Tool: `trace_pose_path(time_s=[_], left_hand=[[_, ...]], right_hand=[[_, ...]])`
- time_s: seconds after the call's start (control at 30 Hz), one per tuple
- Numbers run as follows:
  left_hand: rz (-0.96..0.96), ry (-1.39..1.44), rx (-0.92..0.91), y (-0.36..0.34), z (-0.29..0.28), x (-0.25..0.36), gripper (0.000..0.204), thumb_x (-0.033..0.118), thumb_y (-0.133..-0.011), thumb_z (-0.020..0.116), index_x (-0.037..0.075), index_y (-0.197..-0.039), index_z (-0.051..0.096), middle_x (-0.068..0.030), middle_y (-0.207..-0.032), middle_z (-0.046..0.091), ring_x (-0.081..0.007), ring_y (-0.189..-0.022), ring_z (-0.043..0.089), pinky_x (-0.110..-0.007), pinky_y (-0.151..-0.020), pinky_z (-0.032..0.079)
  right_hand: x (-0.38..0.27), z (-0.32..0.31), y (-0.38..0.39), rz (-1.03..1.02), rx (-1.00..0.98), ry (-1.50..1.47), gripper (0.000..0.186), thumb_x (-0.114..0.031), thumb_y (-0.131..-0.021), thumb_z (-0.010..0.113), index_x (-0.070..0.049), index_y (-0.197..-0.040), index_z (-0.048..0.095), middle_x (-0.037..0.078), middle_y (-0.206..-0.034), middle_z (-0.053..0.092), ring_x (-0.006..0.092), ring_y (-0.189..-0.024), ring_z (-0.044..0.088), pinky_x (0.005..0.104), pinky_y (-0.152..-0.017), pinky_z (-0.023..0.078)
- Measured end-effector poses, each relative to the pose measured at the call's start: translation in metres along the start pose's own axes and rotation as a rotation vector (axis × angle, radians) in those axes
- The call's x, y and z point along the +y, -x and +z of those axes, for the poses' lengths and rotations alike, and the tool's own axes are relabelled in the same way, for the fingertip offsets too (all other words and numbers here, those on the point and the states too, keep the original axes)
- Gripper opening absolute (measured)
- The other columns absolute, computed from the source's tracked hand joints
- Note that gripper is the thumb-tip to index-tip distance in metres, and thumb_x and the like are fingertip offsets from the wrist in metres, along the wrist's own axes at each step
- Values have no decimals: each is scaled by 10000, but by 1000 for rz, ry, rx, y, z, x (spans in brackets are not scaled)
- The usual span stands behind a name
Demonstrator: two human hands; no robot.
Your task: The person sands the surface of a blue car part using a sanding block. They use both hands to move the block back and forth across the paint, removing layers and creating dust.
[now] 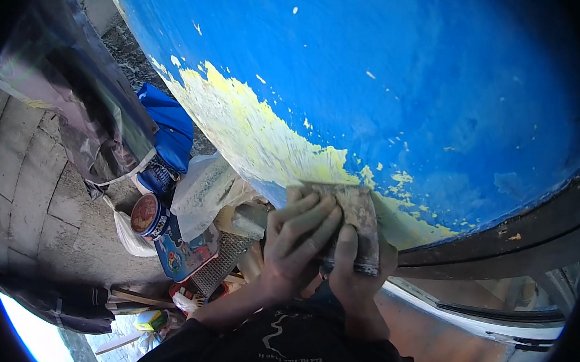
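A blue painted wall point(389, 87) fills the upper view. Across its lower part runs a bare whitish patch point(240, 128) edged with flaking yellow paint. Against the patch's lower end, both hands press a dusty, rectangular sanding block point(358, 212), worn pinkish-grey on its face. My left hand point(296, 238) lies over its left side with the fingers bent on it. My right hand point(358, 268) grips the lower right side, thumb on the face and the other fingers mostly hidden behind. The block's wall side is out of sight.
On the left stand an open round tin point(146, 213), a colourful tray point(189, 251) and crumpled clear plastic point(203, 189). A blue bag point(167, 127) and draped plastic sheeting point(77, 75) lie farther left. A dark frame point(498, 250) borders the wall at the lower right.
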State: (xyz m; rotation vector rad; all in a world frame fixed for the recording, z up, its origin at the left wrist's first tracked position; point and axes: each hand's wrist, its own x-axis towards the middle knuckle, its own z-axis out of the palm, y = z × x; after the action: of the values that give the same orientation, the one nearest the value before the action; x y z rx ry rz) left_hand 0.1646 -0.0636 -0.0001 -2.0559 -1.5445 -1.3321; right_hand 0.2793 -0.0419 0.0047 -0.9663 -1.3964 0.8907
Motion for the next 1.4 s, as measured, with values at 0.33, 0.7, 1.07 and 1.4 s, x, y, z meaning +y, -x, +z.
trace_pose_path(time_s=[0.33,0.7,1.07,1.4], left_hand=[[-31,5,92,26,24,8,506,89,-618,734,-2,-1110,658,-110,-1162,600,-291,-1078,554,-386,-912,465],[-104,-9,75,-2,-1,11,537,13,-610,734,25,-1141,654,-101,-1190,595,-277,-1069,562,-374,-928,471],[-107,-10,22,7,-4,18,541,-16,-629,708,29,-1164,642,-109,-1191,571,-301,-1080,533,-381,-936,461],[-2,-8,34,-2,-10,9,539,-36,-610,699,51,-1141,660,-90,-1213,581,-281,-1072,539,-376,-903,475]], right_hand=[[26,-22,-11,-364,-263,53,303,-45,-880,579,150,-1108,532,237,-1081,617,255,-989,630,323,-821,519],[11,0,-5,-361,-74,47,154,-50,-819,653,56,-926,617,134,-809,665,252,-632,649,300,-561,491],[11,13,-9,-252,2,-196,97,-6,-828,602,66,-889,626,126,-716,642,207,-616,647,303,-570,487],[1,13,-1,-294,42,-151,159,-17,-837,593,53,-975,628,116,-707,627,187,-608,641,293,-548,482]])
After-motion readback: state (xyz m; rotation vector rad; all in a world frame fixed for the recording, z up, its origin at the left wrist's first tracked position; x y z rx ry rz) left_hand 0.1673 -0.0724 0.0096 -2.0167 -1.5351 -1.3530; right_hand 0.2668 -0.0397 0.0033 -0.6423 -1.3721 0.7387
